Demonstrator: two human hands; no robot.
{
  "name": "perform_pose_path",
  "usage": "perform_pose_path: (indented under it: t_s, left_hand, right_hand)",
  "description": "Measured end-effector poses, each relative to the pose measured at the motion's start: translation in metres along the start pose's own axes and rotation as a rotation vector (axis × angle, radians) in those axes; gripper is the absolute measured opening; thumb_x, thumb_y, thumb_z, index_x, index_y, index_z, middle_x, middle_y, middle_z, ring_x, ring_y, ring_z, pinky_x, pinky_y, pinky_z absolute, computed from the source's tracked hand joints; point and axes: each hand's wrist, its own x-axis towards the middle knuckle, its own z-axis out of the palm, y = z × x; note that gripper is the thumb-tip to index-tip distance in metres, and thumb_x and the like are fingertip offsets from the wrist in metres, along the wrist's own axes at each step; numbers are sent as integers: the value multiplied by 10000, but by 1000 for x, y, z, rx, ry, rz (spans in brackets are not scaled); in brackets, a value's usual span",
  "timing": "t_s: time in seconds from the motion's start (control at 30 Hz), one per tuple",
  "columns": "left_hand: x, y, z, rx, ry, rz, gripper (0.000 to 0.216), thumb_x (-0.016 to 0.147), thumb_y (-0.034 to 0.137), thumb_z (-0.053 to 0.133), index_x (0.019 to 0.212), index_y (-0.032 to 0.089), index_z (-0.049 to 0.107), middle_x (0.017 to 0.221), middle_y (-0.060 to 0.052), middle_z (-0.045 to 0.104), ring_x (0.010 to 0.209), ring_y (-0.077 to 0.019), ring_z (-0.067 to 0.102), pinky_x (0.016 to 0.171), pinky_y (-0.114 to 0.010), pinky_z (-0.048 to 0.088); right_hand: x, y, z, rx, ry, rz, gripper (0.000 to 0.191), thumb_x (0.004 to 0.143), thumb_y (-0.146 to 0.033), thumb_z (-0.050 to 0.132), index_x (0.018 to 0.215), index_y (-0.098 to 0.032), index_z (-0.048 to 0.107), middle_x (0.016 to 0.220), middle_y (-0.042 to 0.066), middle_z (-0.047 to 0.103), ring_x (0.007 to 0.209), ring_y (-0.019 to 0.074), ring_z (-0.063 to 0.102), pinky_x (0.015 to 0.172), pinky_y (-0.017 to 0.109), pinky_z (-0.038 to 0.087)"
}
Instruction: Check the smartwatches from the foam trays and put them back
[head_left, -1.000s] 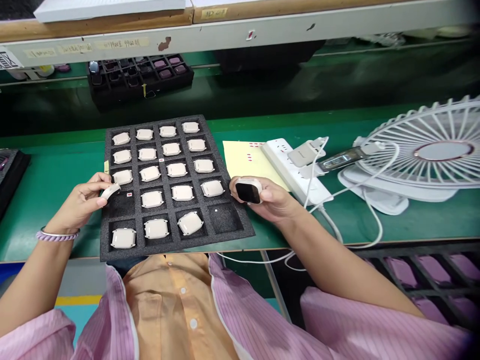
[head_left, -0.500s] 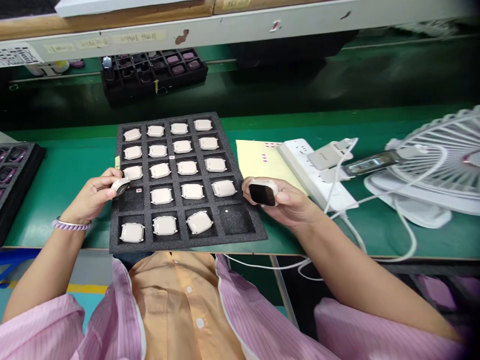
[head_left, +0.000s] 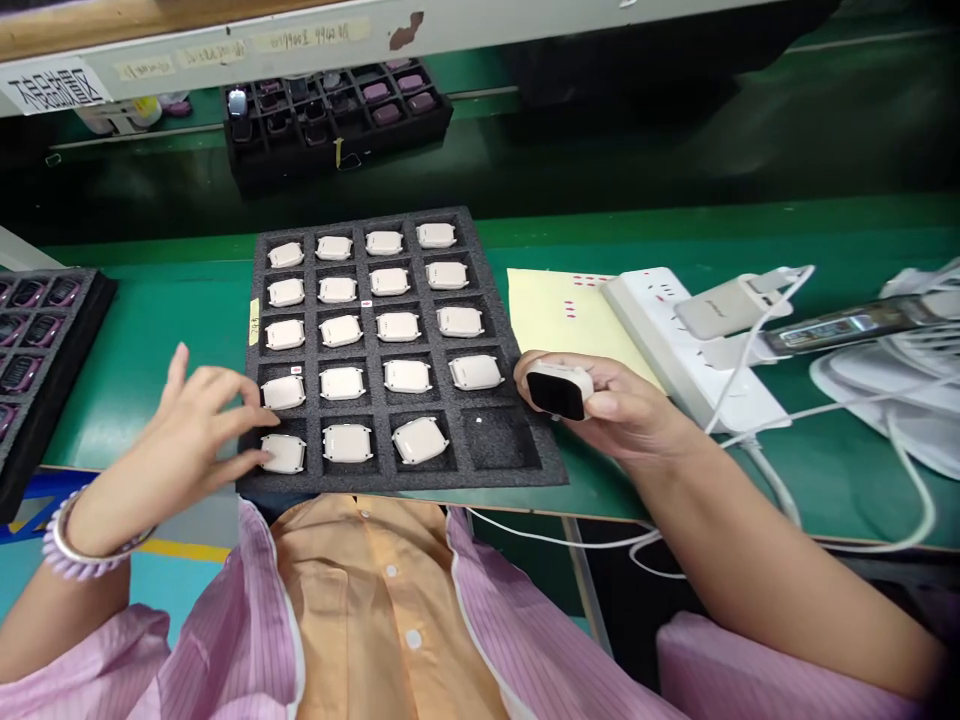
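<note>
A black foam tray [head_left: 559, 466] holds rows of cream smartwatch cases, lying face down in square pockets. My left hand [head_left: 196, 430] hangs over the tray's left edge with its fingers apart. Its thumb tip is at the watch case [head_left: 283, 454] in the front-left pocket; whether they touch I cannot tell. Just behind that sits another watch case [head_left: 283, 392] in its pocket. Beside the tray's right edge, my right hand [head_left: 622, 405] grips a cream smartwatch [head_left: 559, 391], its black screen turned up. The front-right pocket [head_left: 499, 440] contains only a tiny white speck.
A yellow sheet [head_left: 562, 310] lies right of the tray, under a white power strip [head_left: 697, 350] with a plugged-in charger [head_left: 724, 308] and cables. A white fan [head_left: 892, 400] stands at far right. More watch trays sit at left [head_left: 90, 310] and at the back [head_left: 337, 150].
My left hand has let go of its smartwatch, which now lies face down in the left column's fourth pocket. The right hand keeps its smartwatch. The whole view has shifted somewhat.
</note>
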Motion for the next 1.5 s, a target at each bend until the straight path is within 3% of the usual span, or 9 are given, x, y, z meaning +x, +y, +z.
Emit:
perform_pose_path:
  t_s: [0.17, 0.6, 0.7, 0.8, 0.87, 0.93, 1.0, 1.13, 1.5]
  left_hand:
    - [-8, 3, 13, -12, -138, 53, 273, 892, 252, 651, 1143, 306, 743, 1095, -75, 626, 1076, -305, 579, 1153, -881, 174]
    - [3, 7, 20, 132, -23, 113, 203, 859, 250, 692, 1048, 217, 757, 1080, -138, 645, 1083, -389, 577, 1144, -877, 123]
    - [6, -1, 18, -26, -3, 74, 168, 858, 294, 702, 1008, 259, 767, 1034, -86, 641, 1064, -333, 577, 1192, -829, 52]
    - [8, -14, 11, -344, 76, -64, 244, 814, 437, 764, 994, 275, 792, 981, -56, 601, 987, -277, 569, 1186, -716, 253]
    - [8, -20, 7, -637, 135, -180, 362, 790, 571, 779, 974, 261, 801, 974, -62, 574, 950, -254, 545, 1034, -539, 462]
    - [8, -22, 5, -920, 187, -273, 514, 737, 718, 779, 901, 231, 798, 968, -75, 547, 929, -244, 510, 860, -410, 506]
    - [8, -19, 6, -1100, 230, -351, 621, 640, 798, 806, 798, 198, 777, 946, -83, 522, 919, -242, 482, 821, -391, 498]
    - [11, -11, 10, -1203, 244, -430, 642, 552, 796, 851, 703, 181, 747, 917, -85, 490, 920, -244, 460, 852, -411, 502]
    - [10, -16, 15, -1188, 237, -407, 646, 637, 810, 787, 672, 169, 720, 909, -79, 492, 871, -223, 477, 761, -359, 491]
  right_hand:
    - [1, -1, 1, -26, 18, 13, 617, 555, -803, 878, 674, -221, 711, 692, 41, 559, 612, 196, 456, 593, 335, 397]
    - [2, 0, 2, 28, 21, 7, 629, 554, -807, 874, 681, -218, 693, 699, 30, 543, 629, 187, 451, 608, 324, 398]
    - [-2, -4, 3, -49, -10, -31, 642, 614, -819, 842, 774, -215, 699, 779, 37, 585, 671, 195, 501, 613, 319, 392]
    - [-10, -14, 8, -394, -123, -183, 434, 774, -633, 813, 838, -227, 676, 798, 25, 616, 693, 199, 550, 678, 340, 396]
    - [-17, -20, 13, -703, -172, -328, 233, 834, -438, 772, 885, -240, 660, 797, 7, 643, 689, 197, 583, 767, 378, 376]
    - [-22, -24, 17, -899, -175, -443, 167, 856, -361, 737, 947, -256, 645, 829, 0, 679, 691, 207, 615, 825, 415, 335]
    - [-24, -23, 17, -962, -190, -501, 179, 873, -368, 726, 985, -267, 630, 842, -4, 695, 677, 216, 629, 839, 434, 316]
    - [-18, -16, 15, -968, -231, -511, 185, 876, -386, 719, 989, -274, 625, 840, -5, 700, 666, 231, 641, 842, 446, 330]
    - [-13, -13, 12, -957, -279, -513, 237, 847, -364, 765, 1014, -281, 617, 857, -3, 705, 660, 249, 648, 838, 476, 330]
